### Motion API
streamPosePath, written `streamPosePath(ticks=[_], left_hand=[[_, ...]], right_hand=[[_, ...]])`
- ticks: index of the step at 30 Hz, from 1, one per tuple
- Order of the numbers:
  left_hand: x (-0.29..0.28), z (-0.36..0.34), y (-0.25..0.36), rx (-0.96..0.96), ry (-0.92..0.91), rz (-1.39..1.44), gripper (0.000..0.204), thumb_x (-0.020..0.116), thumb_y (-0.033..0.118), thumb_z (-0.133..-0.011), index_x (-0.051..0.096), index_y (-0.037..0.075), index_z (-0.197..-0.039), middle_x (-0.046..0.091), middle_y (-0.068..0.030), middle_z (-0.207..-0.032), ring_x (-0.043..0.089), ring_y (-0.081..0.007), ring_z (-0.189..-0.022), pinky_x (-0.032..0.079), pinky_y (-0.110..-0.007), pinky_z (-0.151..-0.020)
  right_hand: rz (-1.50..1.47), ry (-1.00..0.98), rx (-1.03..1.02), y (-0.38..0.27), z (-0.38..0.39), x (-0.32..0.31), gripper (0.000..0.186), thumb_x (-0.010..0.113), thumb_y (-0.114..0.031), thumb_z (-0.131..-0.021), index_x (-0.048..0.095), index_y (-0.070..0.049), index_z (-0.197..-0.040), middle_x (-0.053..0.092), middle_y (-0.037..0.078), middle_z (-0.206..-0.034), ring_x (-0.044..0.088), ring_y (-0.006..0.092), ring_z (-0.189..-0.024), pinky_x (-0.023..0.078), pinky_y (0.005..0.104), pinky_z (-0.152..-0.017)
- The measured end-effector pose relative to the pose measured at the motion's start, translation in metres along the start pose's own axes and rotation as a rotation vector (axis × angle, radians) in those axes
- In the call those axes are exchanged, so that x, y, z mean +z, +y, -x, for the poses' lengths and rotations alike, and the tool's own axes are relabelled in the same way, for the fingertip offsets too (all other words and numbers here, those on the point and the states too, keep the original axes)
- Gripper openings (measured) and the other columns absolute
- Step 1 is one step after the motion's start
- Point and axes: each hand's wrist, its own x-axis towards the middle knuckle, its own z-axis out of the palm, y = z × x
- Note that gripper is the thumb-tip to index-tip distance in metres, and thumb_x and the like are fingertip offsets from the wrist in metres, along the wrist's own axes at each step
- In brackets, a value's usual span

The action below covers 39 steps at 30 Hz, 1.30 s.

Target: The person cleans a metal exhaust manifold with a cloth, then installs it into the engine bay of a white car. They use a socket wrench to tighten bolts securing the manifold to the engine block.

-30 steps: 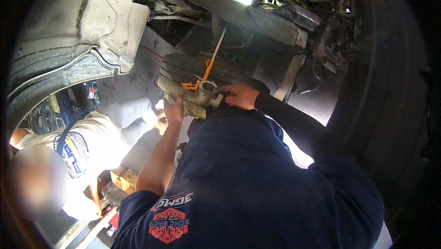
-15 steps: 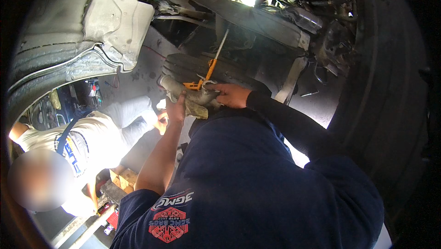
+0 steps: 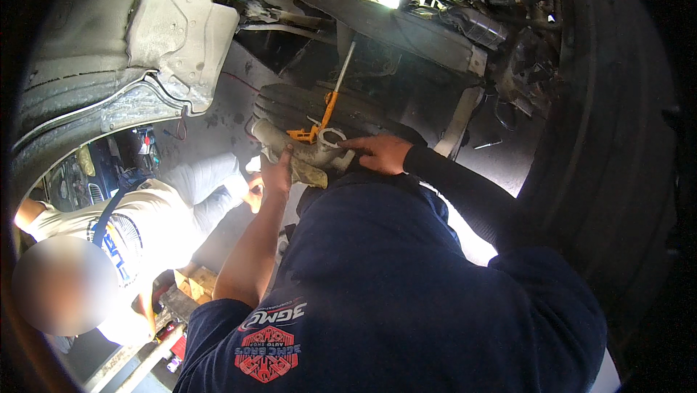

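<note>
In front of my waist lies a grey cast-metal car part (image 3: 303,151) with a tubular left end and a round eye at its right. My left hand (image 3: 276,170) is closed round its near side, beside a yellowish piece (image 3: 311,174) whose material I cannot make out. My right hand (image 3: 385,153) has its index finger stretched to the rim of the round eye, the other fingers partly curled; it grips nothing. Just beyond the part, an orange jack stand or similar tool (image 3: 321,123) with a silver rod leans upward.
A dark ribbed tire (image 3: 290,103) lies behind the part. Above hang a crossmember (image 3: 406,34) and lit engine parts; a pale fender liner (image 3: 181,23) is at upper left. A person in a white shirt (image 3: 160,219) is at left. A small metal tool (image 3: 488,144) lies on the floor.
My right hand has drawn slightly right, and more of the round eye shows, with the index finger at its rim. My left hand keeps its hold.
</note>
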Motion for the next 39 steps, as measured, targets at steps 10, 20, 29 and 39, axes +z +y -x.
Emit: streamPosePath(ticks=[10,20,29,39], left_hand=[[0.000,0.008,0.008,-0.058,-0.023,0.005,0.077,0.081,0.038,-0.094,0.047,-0.007,-0.147,0.065,-0.0231,-0.138,0.065,-0.0333,-0.124,0.052,-0.041,-0.105],[0.003,0.011,0.011,-0.055,0.006,-0.005,0.087,0.083,0.040,-0.091,0.044,-0.011,-0.148,0.064,-0.0257,-0.139,0.065,-0.0344,-0.122,0.053,-0.041,-0.104],[0.003,0.006,0.000,-0.042,0.017,-0.015,0.089,0.083,0.040,-0.090,0.042,-0.011,-0.151,0.061,-0.0262,-0.141,0.064,-0.0356,-0.125,0.052,-0.041,-0.106],[0.002,0.010,0.006,-0.047,0.028,-0.066,0.091,0.083,0.046,-0.090,0.043,-0.011,-0.148,0.062,-0.0274,-0.141,0.063,-0.0367,-0.127,0.049,-0.042,-0.107]], right_hand=[[0.049,0.140,-0.084,-0.007,0.005,0.013,0.063,0.059,-0.028,-0.099,0.050,-0.013,-0.159,0.070,0.028,-0.128,0.069,0.0410,-0.118,0.052,0.0473,-0.104],[-0.024,0.110,-0.077,-0.008,-0.029,0.017,0.063,0.058,-0.026,-0.100,0.049,-0.012,-0.160,0.072,0.026,-0.120,0.070,0.0374,-0.108,0.053,0.0438,-0.096],[-0.106,0.086,0.062,-0.003,-0.047,-0.004,0.062,0.056,-0.026,-0.100,0.049,-0.015,-0.161,0.073,0.023,-0.121,0.071,0.0297,-0.102,0.054,0.0408,-0.094],[0.004,0.047,0.092,0.018,-0.060,0.000,0.061,0.056,-0.029,-0.102,0.050,-0.015,-0.161,0.070,0.023,-0.134,0.070,0.0340,-0.120,0.054,0.0443,-0.106]])
